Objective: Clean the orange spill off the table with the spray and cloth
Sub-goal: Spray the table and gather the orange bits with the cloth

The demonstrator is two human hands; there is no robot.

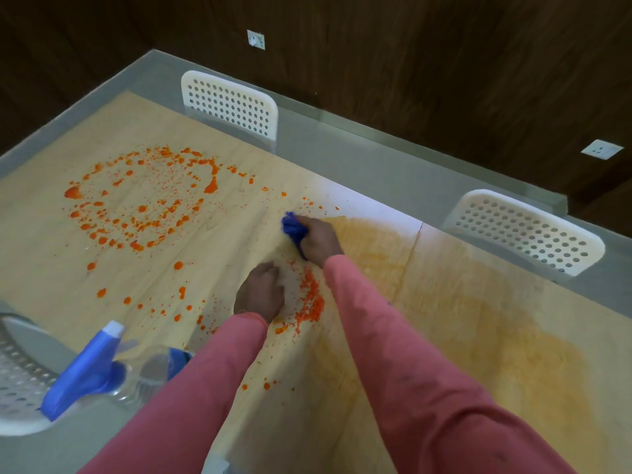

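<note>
1. The right hand [319, 239] grips a bunched blue cloth [293, 228] and presses it to the table [461, 268]. Wadding the cloth gives the palm a firm pad to bear down on, which suits scrubbing rather than light dusting.
2. The left hand [260, 295] rests on the tabletop with its fingers curled under and holds nothing. It appears to brace the body while the other arm reaches forward.
3. The orange spill [143, 196] lies mostly to the left as a broad ring of thick drops, well apart from the cloth. A denser patch [309, 304] sits just beside the left hand, between the two sleeves.
4. To the right of the cloth, the wood shows a pale yellow-orange smear [444, 302]. This area is judged wiped but still stained.
5. The spray bottle [99, 367] lies on its side at the near left edge, beside the left sleeve and within easy reach.
6. Two white perforated chairs [232, 104] stand along the far side, and part of a third [20, 381] shows at the near left. None blocks the wiping path; the left forearm lies between the bottle and the cloth hand.
</note>
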